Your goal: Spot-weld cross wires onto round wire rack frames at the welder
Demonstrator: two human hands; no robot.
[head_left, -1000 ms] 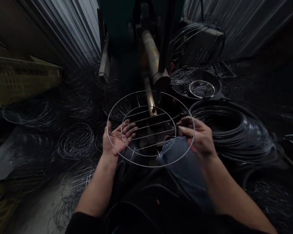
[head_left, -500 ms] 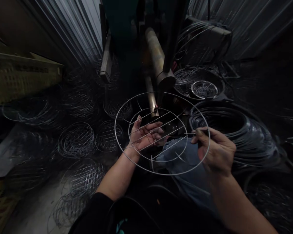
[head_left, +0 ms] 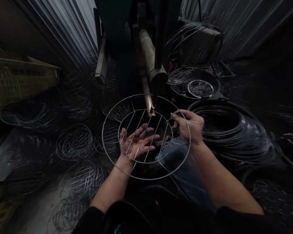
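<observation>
A round wire rack (head_left: 146, 179), with an outer ring, an inner ring, parallel bars and short spokes, is held tilted in front of me. My left hand (head_left: 136, 143) lies palm up beneath it, fingers spread and visible between the bars. At the rack's right side, my right hand (head_left: 190, 125) pinches a short wire (head_left: 169, 119) between thumb and fingers, inside the outer ring. Whether that wire is joined to the rack I cannot tell. Beyond the rack's far part, a machine has a thick metal cylinder (head_left: 150, 55) above and a thinner brass-coloured rod (head_left: 147, 97) below.
Stacks of wire racks (head_left: 74, 142) stand on the floor to the left. A large coil of wire (head_left: 234, 133) sits at my right. Behind it, a small round bowl (head_left: 200, 88) of metal bits rests in a dark basin. A yellow crate (head_left: 24, 81) is at far left.
The rack has turned counter-clockwise, its bars now steeper in view. My right hand has moved left and slightly up. My left hand's fingers have spread wider. The view has shifted slightly.
</observation>
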